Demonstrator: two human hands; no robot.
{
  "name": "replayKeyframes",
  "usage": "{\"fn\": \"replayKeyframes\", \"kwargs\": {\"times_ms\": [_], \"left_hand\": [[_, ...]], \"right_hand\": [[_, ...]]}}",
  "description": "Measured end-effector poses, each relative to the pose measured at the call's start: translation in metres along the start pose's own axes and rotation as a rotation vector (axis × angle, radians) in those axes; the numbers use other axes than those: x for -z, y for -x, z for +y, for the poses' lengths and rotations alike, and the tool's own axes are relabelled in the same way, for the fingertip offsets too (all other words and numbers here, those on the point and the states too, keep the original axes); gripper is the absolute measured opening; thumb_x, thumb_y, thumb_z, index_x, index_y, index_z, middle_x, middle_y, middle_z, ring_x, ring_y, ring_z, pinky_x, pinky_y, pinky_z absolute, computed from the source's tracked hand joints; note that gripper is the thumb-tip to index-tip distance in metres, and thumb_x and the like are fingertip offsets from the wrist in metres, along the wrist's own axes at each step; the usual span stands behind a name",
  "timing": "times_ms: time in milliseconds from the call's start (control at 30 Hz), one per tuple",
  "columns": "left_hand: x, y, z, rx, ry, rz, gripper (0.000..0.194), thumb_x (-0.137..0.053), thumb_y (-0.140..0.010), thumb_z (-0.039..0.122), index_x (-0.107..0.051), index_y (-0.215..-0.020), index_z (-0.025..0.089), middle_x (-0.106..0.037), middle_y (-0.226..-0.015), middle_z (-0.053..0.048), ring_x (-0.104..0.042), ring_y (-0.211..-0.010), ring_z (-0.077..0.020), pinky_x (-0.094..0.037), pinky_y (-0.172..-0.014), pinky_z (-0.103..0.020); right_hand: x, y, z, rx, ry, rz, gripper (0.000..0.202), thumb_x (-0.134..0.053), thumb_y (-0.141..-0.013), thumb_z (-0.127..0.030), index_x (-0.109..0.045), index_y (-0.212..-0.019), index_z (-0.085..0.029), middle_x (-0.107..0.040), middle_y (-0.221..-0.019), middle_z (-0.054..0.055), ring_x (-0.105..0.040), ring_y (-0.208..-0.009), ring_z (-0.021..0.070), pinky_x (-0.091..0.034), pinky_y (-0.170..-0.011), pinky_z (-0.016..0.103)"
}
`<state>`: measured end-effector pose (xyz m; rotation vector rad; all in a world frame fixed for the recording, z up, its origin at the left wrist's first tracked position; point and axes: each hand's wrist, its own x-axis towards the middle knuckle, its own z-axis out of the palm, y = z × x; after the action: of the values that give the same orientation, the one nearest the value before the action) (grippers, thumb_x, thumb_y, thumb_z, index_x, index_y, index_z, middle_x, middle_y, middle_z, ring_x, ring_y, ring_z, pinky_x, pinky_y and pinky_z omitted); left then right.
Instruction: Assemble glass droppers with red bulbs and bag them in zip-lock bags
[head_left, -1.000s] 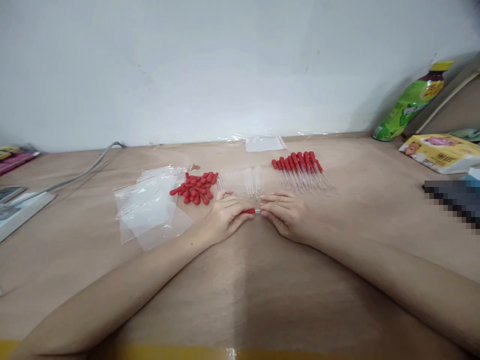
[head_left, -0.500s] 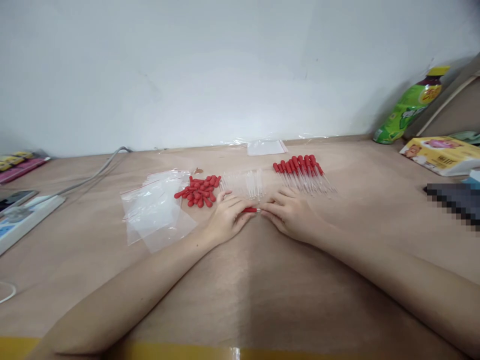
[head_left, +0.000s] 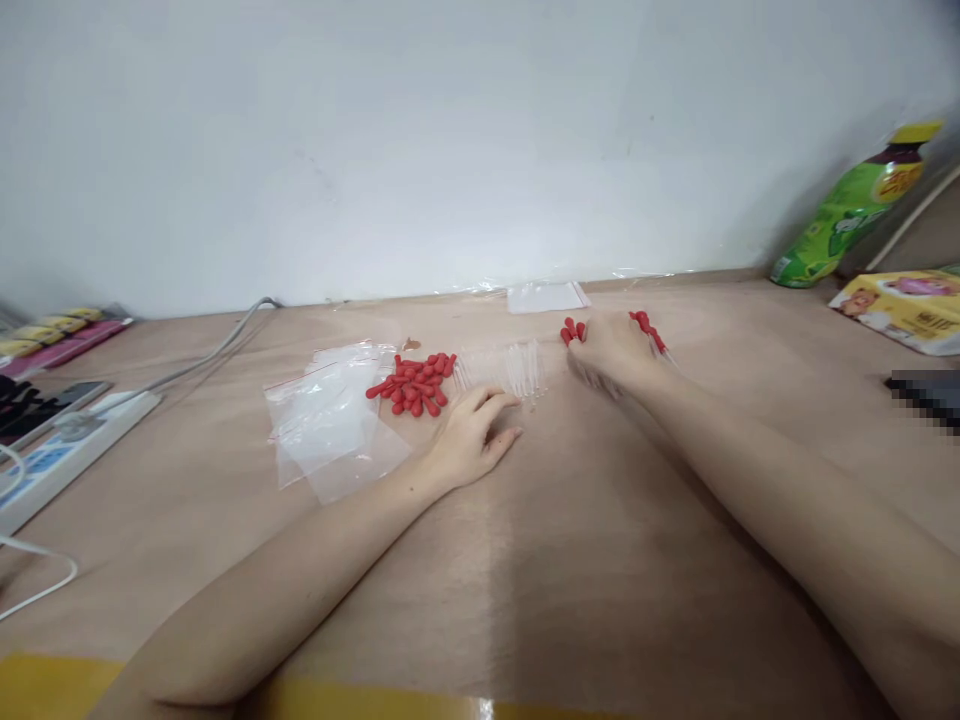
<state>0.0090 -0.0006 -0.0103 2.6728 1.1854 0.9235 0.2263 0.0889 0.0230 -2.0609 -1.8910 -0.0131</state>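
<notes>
My left hand (head_left: pixel 474 438) rests on the table with its fingers apart and nothing between them. Just behind it lie thin clear glass tubes (head_left: pixel 525 370) in a row. A pile of red rubber bulbs (head_left: pixel 414 384) sits to the left of the tubes. My right hand (head_left: pixel 611 350) is over the group of tubes fitted with red bulbs (head_left: pixel 649 328), covering the middle of that group. Its fingertips are blurred and partly hidden, so what they hold cannot be made out. Clear zip bags (head_left: pixel 330 425) lie flat left of the bulb pile.
A flat white bag (head_left: pixel 547 297) lies near the wall. On the right are a green bottle (head_left: pixel 847 215), a yellow packet (head_left: pixel 904 310) and a dark blurred object (head_left: pixel 926 395). A power strip (head_left: pixel 90 450) with cables and a pink item (head_left: pixel 71 345) are on the left.
My hands have parted. The red-bulbed tube is gone from my left hand, whose fingers have opened. My right hand has moved right and back over the bulbed tubes. The view has shifted slightly.
</notes>
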Motion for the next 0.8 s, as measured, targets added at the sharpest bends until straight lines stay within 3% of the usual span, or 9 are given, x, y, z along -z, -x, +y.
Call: {"fn": "replayKeyframes", "kwargs": {"times_ms": [167,333,433,533,600,667,700,800], "left_hand": [[-0.001,0.0,0.0,-0.014,0.0,-0.025,0.021,-0.053,-0.081,0.025,-0.057,-0.1,0.018,-0.057,-0.098,-0.008,-0.054,-0.09,-0.0204,-0.045,-0.079,-0.036],[0.002,-0.001,0.005,-0.03,-0.026,0.084,0.017,-0.054,-0.081,0.027,-0.059,-0.093,0.017,-0.058,-0.091,-0.007,-0.054,-0.087,-0.0193,-0.045,-0.078,-0.034],[0.021,-0.01,-0.007,0.055,-0.101,0.196,0.01,-0.051,-0.081,0.025,-0.058,-0.082,0.017,-0.059,-0.082,-0.005,-0.054,-0.082,-0.0183,-0.044,-0.076,-0.033],[0.054,-0.024,-0.041,0.308,-0.184,0.289,0.01,-0.051,-0.08,0.024,-0.056,-0.084,0.016,-0.06,-0.082,-0.005,-0.055,-0.071,-0.0167,-0.044,-0.066,-0.03],[0.075,-0.03,-0.071,0.496,-0.194,0.237,0.012,-0.052,-0.077,0.025,-0.057,-0.083,0.015,-0.061,-0.078,-0.006,-0.056,-0.068,-0.0169,-0.044,-0.062,-0.029],[0.09,-0.031,-0.098,0.65,-0.144,0.077,0.017,-0.053,-0.077,0.028,-0.058,-0.088,0.016,-0.063,-0.079,-0.006,-0.058,-0.07,-0.0174,-0.044,-0.061,-0.028],[0.095,-0.03,-0.108,0.691,-0.117,-0.015,0.02,-0.053,-0.077,0.029,-0.058,-0.091,0.016,-0.064,-0.08,-0.005,-0.058,-0.071,-0.0175,-0.044,-0.061,-0.027],[0.099,-0.026,-0.123,0.703,-0.103,-0.114,0.018,-0.053,-0.076,0.031,-0.061,-0.084,0.017,-0.065,-0.076,-0.005,-0.059,-0.069,-0.0183,-0.044,-0.06,-0.027]], "right_hand": [[-0.001,0.003,0.003,0.003,0.049,-0.031,0.03,-0.045,-0.079,-0.032,-0.065,-0.085,-0.011,-0.063,-0.086,0.018,-0.059,-0.08,0.0288,-0.043,-0.062,0.037],[0.002,0.012,-0.004,0.053,0.032,0.017,0.028,-0.046,-0.078,-0.033,-0.065,-0.082,-0.012,-0.063,-0.085,0.018,-0.059,-0.083,0.0322,-0.043,-0.062,0.04],[-0.003,0.015,-0.013,0.143,-0.07,-0.014,0.022,-0.05,-0.077,-0.03,-0.064,-0.077,-0.014,-0.064,-0.08,0.016,-0.06,-0.08,0.0295,-0.044,-0.063,0.037],[-0.007,0.015,-0.022,0.199,-0.166,-0.064,0.018,-0.054,-0.075,-0.029,-0.064,-0.075,-0.014,-0.064,-0.078,0.015,-0.06,-0.08,0.0271,-0.045,-0.065,0.035],[-0.009,0.013,-0.029,0.188,-0.188,-0.094,0.021,-0.056,-0.073,-0.03,-0.065,-0.081,-0.012,-0.064,-0.082,0.017,-0.06,-0.081,0.0271,-0.046,-0.066,0.034],[-0.008,0.011,-0.035,0.138,-0.18,-0.165,0.027,-0.058,-0.072,-0.03,-0.064,-0.089,-0.01,-0.064,-0.087,0.018,-0.061,-0.083,0.027,-0.046,-0.066,0.033],[-0.007,0.009,-0.038,0.108,-0.173,-0.212,0.029,-0.059,-0.072,-0.03,-0.064,-0.091,-0.009,-0.064,-0.088,0.018,-0.061,-0.083,0.0266,-0.046,-0.065,0.032],[-0.006,0.005,-0.045,0.045,-0.172,-0.335,0.027,-0.059,-0.071,-0.025,-0.064,-0.09,-0.007,-0.065,-0.078,0.016,-0.063,-0.069,0.0234,-0.047,-0.057,0.028]]}}
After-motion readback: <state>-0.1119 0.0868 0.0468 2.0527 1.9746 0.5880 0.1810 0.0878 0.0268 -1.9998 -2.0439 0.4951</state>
